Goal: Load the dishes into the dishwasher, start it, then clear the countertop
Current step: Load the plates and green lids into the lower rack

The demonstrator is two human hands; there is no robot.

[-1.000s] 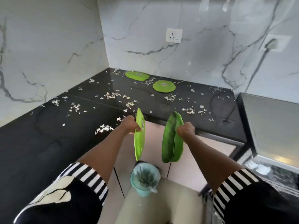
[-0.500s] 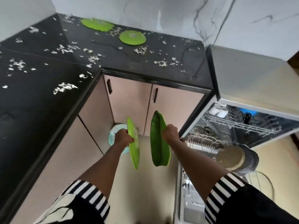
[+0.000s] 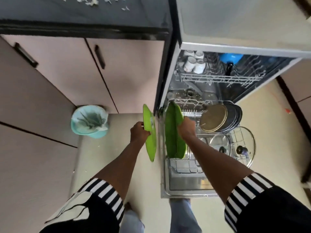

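Observation:
My left hand (image 3: 139,132) grips a light green plate (image 3: 150,142), held on edge over the floor just left of the open dishwasher door (image 3: 183,185). My right hand (image 3: 187,126) grips a darker green leaf-shaped plate (image 3: 173,132), also on edge, above the pulled-out lower rack (image 3: 198,105). That rack holds a stack of round plates (image 3: 218,118) and two glass lids (image 3: 242,145). The upper rack (image 3: 218,79) carries white cups (image 3: 193,62) and a blue item (image 3: 231,58).
A light blue bin (image 3: 90,121) with a liner stands on the floor by the pink cabinet doors (image 3: 67,78). The black countertop edge (image 3: 84,29) with white scraps (image 3: 87,1) runs along the top. The dishwasher's grey top (image 3: 244,22) is at upper right.
My view has swung down and right from the countertop to the open dishwasher. Both hands have carried the green plates to the right, the leaf-shaped one now over the lower rack.

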